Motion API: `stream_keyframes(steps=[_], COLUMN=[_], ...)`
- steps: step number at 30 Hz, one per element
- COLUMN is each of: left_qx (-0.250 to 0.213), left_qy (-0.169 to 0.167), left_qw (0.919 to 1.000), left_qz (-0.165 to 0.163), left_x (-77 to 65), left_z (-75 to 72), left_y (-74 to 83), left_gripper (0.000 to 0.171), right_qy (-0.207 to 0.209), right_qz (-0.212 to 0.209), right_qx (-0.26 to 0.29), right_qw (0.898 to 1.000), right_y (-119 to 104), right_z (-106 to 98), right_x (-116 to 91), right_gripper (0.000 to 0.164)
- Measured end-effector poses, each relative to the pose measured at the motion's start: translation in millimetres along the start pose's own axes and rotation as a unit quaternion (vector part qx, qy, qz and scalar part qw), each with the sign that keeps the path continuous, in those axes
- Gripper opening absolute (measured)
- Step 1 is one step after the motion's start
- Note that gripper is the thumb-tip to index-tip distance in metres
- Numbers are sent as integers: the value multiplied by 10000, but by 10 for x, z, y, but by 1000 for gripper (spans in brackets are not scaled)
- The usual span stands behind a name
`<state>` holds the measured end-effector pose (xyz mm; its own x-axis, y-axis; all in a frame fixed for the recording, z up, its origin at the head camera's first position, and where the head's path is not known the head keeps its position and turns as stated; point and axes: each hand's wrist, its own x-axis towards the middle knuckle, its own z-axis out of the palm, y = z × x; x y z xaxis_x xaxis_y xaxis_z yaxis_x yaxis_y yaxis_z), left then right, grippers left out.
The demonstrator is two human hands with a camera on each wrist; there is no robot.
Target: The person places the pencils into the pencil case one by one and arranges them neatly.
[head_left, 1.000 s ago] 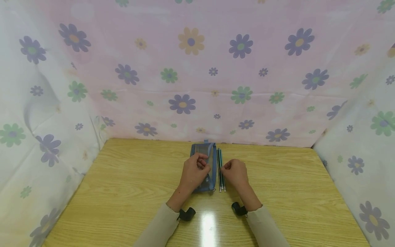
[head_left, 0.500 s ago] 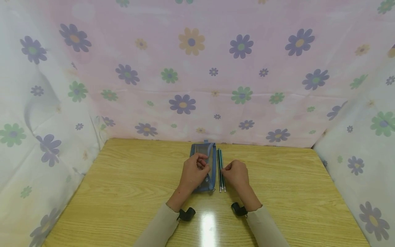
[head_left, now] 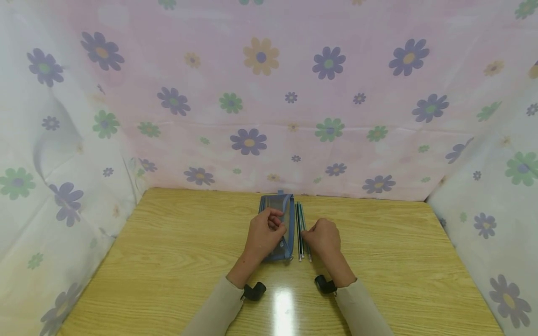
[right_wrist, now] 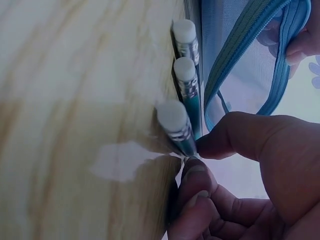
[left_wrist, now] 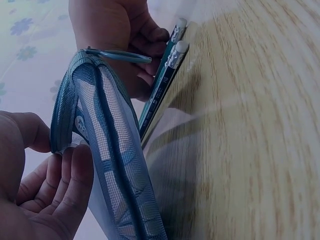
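Observation:
A blue mesh pencil case lies at the back middle of the table, its zipped mouth gaping. My left hand pinches the upper edge of that mouth between thumb and fingers, lifting it from the case's body. Just right of the case, three pencils with white erasers lie roughly lengthwise, erasers toward me. The rightmost pencil is pinched by thumb and fingertips of my right hand, its eraser end angled away from the other two pencils. Other long shapes show dimly through the case's mesh.
A wooden table carries everything. Flowered cloth hangs behind it and along both sides. A zipper pull sticks out at the case's near end. Black wrist cameras sit by both cuffs.
The rightmost pencil's eraser end has swung a little right, apart from the other two. My right hand has shifted slightly right with it; the left hand and case stay put.

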<state>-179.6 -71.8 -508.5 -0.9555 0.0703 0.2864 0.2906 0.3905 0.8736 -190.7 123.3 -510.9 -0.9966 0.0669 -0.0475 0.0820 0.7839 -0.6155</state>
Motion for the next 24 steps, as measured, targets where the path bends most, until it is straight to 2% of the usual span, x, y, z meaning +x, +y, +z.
stream_keyframes(steps=[13,24], left_qx=[0,-5], left_qy=[22,22], left_qw=[10000,10000], left_qz=[-19,-29], left_x=[1,3], left_z=[-1,2], left_y=[6,10], left_gripper=[25,25], right_qy=[-120,-251], right_qz=[53,-20], right_qx=[-103,94], right_qw=[9999,9996], right_y=[16,36], right_z=[-18,-50], right_x=[15,18], right_gripper=[52,54])
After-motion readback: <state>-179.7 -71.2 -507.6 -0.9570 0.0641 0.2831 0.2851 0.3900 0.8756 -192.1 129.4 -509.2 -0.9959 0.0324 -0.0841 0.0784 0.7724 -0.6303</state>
